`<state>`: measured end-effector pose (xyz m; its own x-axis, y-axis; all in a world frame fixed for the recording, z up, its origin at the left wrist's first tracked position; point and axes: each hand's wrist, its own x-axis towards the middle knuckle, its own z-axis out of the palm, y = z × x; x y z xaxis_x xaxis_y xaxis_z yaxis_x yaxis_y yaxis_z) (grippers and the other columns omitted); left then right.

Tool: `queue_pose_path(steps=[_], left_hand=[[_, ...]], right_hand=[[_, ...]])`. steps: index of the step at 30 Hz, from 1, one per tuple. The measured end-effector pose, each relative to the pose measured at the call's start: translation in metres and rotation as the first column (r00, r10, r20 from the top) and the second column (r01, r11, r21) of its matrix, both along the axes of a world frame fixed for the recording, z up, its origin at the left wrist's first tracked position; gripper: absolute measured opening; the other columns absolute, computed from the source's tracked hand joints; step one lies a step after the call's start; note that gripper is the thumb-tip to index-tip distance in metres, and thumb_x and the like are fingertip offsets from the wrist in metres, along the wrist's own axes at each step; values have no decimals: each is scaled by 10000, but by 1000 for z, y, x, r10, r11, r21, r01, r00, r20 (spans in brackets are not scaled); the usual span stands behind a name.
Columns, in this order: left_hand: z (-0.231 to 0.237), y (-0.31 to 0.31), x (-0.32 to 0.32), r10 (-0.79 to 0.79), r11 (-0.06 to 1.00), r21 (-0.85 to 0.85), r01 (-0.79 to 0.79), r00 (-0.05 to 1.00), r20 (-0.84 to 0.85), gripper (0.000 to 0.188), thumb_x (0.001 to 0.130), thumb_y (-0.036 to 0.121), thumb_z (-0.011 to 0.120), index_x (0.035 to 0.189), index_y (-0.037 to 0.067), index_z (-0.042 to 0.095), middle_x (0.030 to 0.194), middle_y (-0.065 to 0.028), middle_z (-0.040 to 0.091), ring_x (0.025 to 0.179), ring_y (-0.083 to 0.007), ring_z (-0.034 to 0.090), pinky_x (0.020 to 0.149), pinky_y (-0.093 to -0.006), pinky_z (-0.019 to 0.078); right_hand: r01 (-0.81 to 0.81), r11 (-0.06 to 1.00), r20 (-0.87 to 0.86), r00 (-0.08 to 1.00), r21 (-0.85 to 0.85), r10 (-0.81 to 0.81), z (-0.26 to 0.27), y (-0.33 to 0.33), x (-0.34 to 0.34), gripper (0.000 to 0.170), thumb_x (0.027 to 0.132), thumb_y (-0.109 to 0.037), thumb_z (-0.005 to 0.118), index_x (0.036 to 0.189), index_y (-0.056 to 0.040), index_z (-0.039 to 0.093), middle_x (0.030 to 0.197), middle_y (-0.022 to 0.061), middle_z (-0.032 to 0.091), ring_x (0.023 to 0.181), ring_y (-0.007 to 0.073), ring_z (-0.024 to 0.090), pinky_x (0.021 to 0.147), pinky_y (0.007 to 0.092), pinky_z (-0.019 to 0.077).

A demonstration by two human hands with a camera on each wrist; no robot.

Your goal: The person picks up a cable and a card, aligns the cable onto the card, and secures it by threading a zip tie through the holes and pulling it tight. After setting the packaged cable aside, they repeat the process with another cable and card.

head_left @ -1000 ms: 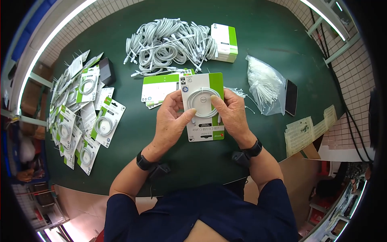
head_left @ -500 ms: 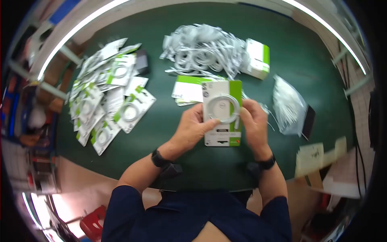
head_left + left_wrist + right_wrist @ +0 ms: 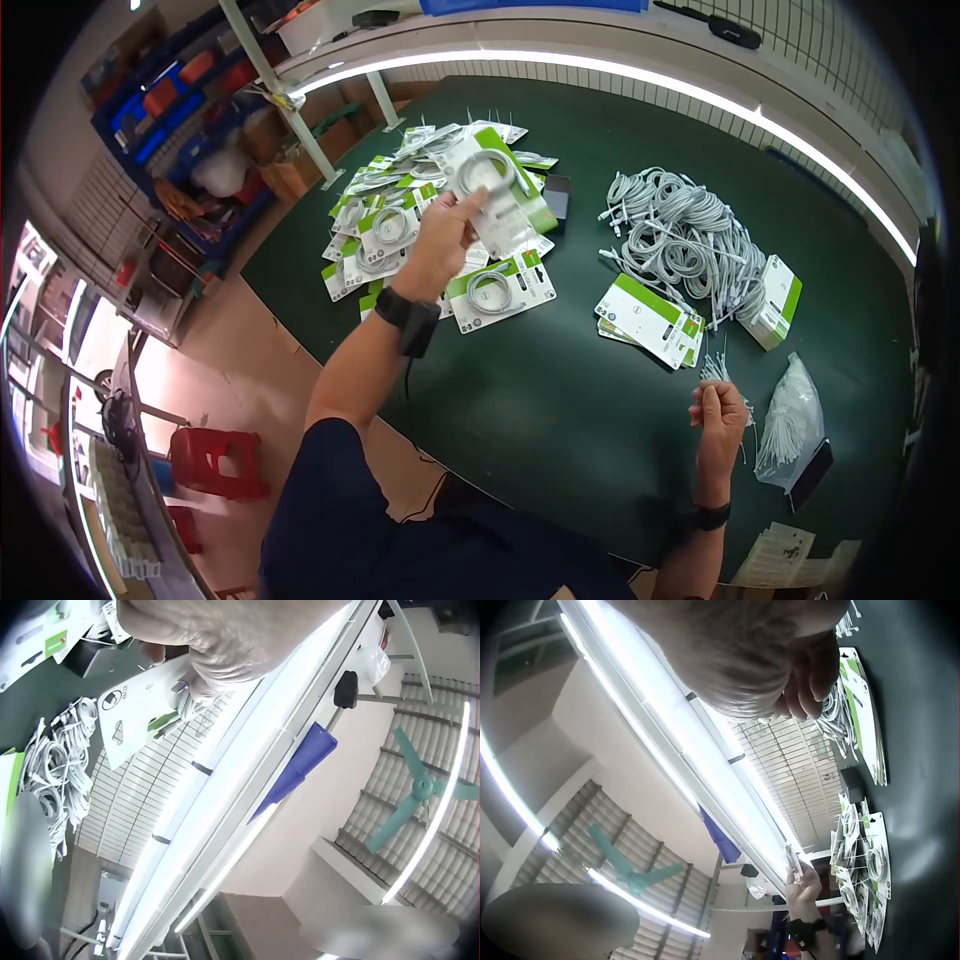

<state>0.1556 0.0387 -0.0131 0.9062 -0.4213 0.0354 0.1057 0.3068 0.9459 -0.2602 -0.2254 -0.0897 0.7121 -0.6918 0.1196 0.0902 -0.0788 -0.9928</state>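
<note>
In the head view my left hand grips a white and green card carrying a coiled white USB-C cable. It holds the card tilted over a heap of similar carded cables. From the left wrist, part of that card shows past the hand. My right hand is well apart from it on the right, fingers loosely curled, nothing visible in them. Just beyond its knuckles lie loose white cable ties. A few flat cards lie a little farther off.
A big tangle of white cables lies at the back right, against a stack of cards. A clear bag of ties and a phone are at the right. A black box stands by the heap.
Both hands held the carded cable before; the right hand has let go and moved apart. The left hand has carried the card left over the heap. The head view has turned left.
</note>
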Motion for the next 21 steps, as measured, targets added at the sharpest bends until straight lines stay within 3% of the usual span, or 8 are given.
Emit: queue_pose_path(steps=[1, 3, 8, 11, 14, 16, 19, 21], left_hand=[[12, 5, 31, 44, 999, 19, -44, 999, 9, 313, 999, 195, 755, 1209, -10, 647, 1058, -76, 727, 837, -163, 736, 736, -300, 647], [29, 5, 64, 138, 968, -214, -133, 990, 11, 438, 985, 190, 770, 1290, -68, 590, 1102, -112, 697, 896, -210, 725, 791, -345, 653], [5, 2, 74, 101, 990, -72, -119, 970, -220, 534, 980, 168, 774, 1362, -109, 523, 1180, -152, 663, 1020, -254, 703, 849, -372, 639], [-26, -12, 38, -82, 997, -11, 82, 986, -143, 559, 982, 152, 768, 1400, -102, 497, 1246, -170, 634, 1124, -267, 670, 906, -370, 618], [-30, -34, 3, -209, 970, 106, 220, 972, -104, 544, 982, 147, 765, 1404, -88, 514, 1227, -153, 652, 1090, -252, 686, 882, -363, 624], [-29, -60, -23, -345, 920, 157, 359, 932, -108, 537, 981, 144, 763, 1405, -81, 522, 1217, -145, 661, 1073, -244, 695, 870, -359, 627], [-15, -103, -51, -474, 837, 330, 438, 880, 34, 448, 977, 132, 758, 1357, -41, 599, 1148, -99, 692, 981, -215, 710, 831, -349, 630], [-8, -133, -70, -615, 739, 443, 507, 777, 137, 394, 978, 139, 757, 1312, -28, 633, 1122, -78, 706, 961, -181, 714, 818, -311, 619]], right_hand=[[-9, 1000, -10, 1000, 8, 10, 1, 1, 0, 155, 1090, -131, 597, 1088, -6, 688, 939, 37, 695, 716, 50, 600, 609, 200, 463], [-9, 1000, -25, 1000, -1, 9, 0, 2, 0, 150, 1088, -131, 603, 1087, -8, 689, 939, 35, 695, 714, 50, 600, 608, 200, 463], [-31, 999, -63, 998, -28, 29, 1, 7, 2, 127, 1079, -120, 612, 1081, -20, 689, 937, 29, 699, 707, 49, 606, 600, 194, 466], [-55, 998, -85, 995, -24, 53, 0, 10, 9, 122, 1074, -115, 614, 1080, -21, 691, 934, 27, 703, 707, 50, 612, 598, 193, 470], [-50, 999, -128, 991, -8, 49, -1, 9, 4, 132, 1064, -121, 625, 1085, -14, 700, 926, 28, 710, 714, 56, 625, 604, 198, 479], [-38, 999, -152, 988, -11, 36, 3, 9, 4, 134, 1054, -120, 635, 1087, -11, 706, 916, 29, 715, 724, 61, 638, 612, 206, 488], [-47, 998, -138, 990, -48, 40, 2, 6, 4, 129, 1041, -114, 648, 1078, -9, 712, 904, 33, 723, 733, 69, 644, 629, 220, 507], [-9, 999, -131, 991, -33, 5, 0, 5, 3, 135, 1039, -119, 653, 1072, -1, 710, 890, 31, 720, 729, 75, 644, 636, 228, 514]])
